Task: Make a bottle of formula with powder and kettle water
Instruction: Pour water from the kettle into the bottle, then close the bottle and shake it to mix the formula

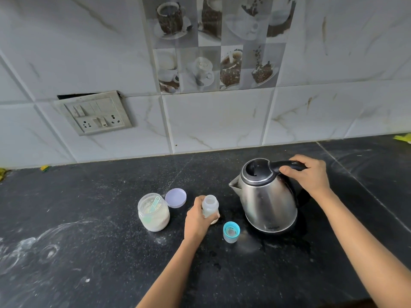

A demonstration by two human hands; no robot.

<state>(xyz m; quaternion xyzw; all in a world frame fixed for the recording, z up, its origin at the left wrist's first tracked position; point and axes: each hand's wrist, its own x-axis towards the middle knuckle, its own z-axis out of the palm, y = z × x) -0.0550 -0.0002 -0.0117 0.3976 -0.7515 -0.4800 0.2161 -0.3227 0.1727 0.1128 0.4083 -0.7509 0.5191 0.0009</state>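
Steel kettle [268, 203] near open bottle [210, 206]

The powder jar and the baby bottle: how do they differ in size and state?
The powder jar is wider and stands free; the baby bottle is narrower, and the left hand grips it. The jar holds pale powder and a scoop; the bottle's content is unclear. Both are translucent, upright and open.

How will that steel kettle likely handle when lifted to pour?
The kettle probably feels heavy: steel body, possibly water inside, though its level is hidden. With the right hand gripping the handle opposite the spout, it may swing spout-down. The open bottle looks light and tippy, so the left hand gripping it helps.
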